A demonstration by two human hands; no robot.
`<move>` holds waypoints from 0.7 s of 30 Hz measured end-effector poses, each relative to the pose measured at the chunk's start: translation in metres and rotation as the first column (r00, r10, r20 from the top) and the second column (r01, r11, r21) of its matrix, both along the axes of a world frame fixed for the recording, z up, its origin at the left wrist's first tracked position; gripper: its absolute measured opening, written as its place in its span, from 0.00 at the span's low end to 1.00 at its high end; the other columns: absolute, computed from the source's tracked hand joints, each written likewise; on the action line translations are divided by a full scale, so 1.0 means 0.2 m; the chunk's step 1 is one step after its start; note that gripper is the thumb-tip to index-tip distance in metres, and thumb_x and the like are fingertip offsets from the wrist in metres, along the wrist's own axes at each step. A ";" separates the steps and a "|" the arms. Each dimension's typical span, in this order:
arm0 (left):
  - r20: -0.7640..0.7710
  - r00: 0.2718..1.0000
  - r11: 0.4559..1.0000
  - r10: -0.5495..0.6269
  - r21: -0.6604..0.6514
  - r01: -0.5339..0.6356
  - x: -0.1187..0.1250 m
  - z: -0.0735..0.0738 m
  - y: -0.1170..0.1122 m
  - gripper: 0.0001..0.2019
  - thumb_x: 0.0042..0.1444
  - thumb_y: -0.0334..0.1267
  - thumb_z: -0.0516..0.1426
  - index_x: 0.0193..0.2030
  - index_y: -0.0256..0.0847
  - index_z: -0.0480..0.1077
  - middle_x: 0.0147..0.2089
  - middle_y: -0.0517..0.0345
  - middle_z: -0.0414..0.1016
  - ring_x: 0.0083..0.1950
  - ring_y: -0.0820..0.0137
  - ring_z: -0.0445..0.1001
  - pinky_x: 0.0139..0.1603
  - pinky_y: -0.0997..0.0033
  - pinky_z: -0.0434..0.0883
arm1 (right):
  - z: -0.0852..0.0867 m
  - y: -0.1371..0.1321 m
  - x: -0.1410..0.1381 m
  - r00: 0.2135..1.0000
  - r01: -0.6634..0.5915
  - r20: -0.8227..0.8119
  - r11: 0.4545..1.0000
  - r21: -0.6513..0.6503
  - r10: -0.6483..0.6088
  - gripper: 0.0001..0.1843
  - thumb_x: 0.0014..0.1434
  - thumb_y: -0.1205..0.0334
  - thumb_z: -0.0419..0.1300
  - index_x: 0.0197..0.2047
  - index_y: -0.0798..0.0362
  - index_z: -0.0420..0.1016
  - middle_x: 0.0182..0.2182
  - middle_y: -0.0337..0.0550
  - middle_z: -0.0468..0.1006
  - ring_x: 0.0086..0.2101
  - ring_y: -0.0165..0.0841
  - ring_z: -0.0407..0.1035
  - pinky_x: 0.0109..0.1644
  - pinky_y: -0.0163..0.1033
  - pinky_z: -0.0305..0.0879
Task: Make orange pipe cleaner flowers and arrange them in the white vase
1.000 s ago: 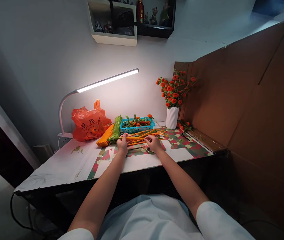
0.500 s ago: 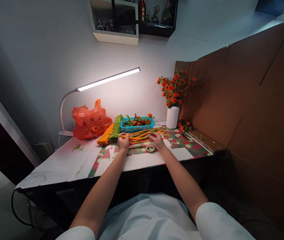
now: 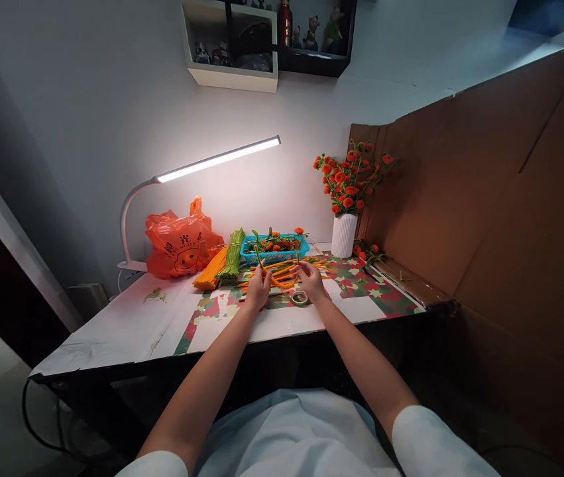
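My left hand (image 3: 258, 289) and my right hand (image 3: 311, 281) are both closed in a pinch. Between them they hold an orange fuzzy pipe cleaner (image 3: 282, 284), which sags in a curve, with green ends standing up out of the fingers. Loose orange pipe cleaners (image 3: 319, 264) lie on the table just behind the hands. A roll of green tape (image 3: 299, 298) rests flat beside my right hand. Left of my left hand are a bundle of green pipe cleaners (image 3: 232, 257) and a bundle of orange ones (image 3: 211, 270).
Behind the hands stands a blue basket (image 3: 274, 255) of orange flowers. A white vase (image 3: 344, 236) holds more of them. At the left are an orange plastic bag (image 3: 182, 245) and a lit desk lamp (image 3: 219, 159). Cardboard (image 3: 485, 179) walls off the right side.
My hands have drawn closer together, the left one shifting right. The pipe cleaner went from nearly straight to a sagging curve, with its green ends turned upward.
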State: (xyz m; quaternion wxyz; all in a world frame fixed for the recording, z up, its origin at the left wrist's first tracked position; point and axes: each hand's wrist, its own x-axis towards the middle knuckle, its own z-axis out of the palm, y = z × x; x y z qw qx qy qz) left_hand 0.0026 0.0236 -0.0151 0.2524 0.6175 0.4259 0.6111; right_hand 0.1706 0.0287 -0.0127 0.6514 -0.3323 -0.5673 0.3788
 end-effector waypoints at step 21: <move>0.733 0.680 0.945 0.016 -0.234 0.229 -0.02 0.07 0.01 0.10 0.66 0.40 0.46 0.39 0.38 0.65 0.25 0.58 0.75 0.27 0.70 0.78 0.38 0.65 0.76 | 0.01 -0.04 -0.03 0.966 -0.181 -0.223 0.961 -0.208 0.133 0.21 0.30 0.51 0.74 0.26 0.55 0.77 0.25 0.42 0.79 0.28 0.36 0.75 0.42 0.45 0.73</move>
